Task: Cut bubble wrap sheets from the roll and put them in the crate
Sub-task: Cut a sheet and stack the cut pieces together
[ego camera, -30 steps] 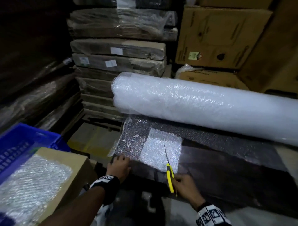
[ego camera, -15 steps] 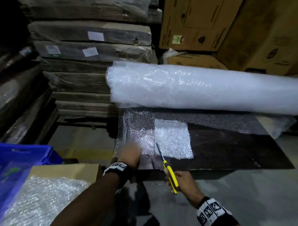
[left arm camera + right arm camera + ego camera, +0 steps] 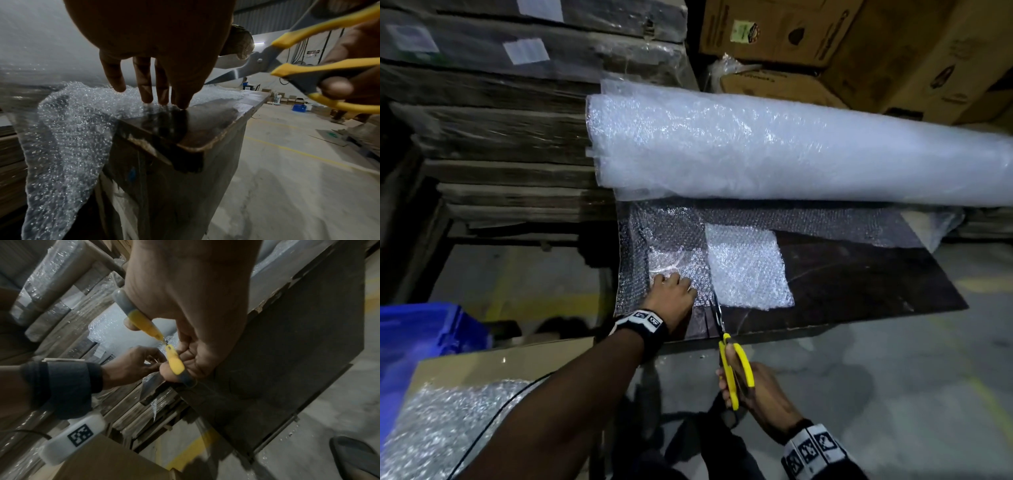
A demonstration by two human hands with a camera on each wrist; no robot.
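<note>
A dark worktop (image 3: 859,284) carries the bubble wrap roll (image 3: 791,150), its unrolled sheet (image 3: 671,240) and a cut white piece (image 3: 746,267).

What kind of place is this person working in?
Most likely a warehouse or packing area: stacked cardboard boxes, wrapped flat packs piled on the left, a big bubble wrap roll, and a concrete floor with painted yellow lines.

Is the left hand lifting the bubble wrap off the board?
No. The left hand presses its straight fingers down on the bubble wrap, flat on the board.
</note>
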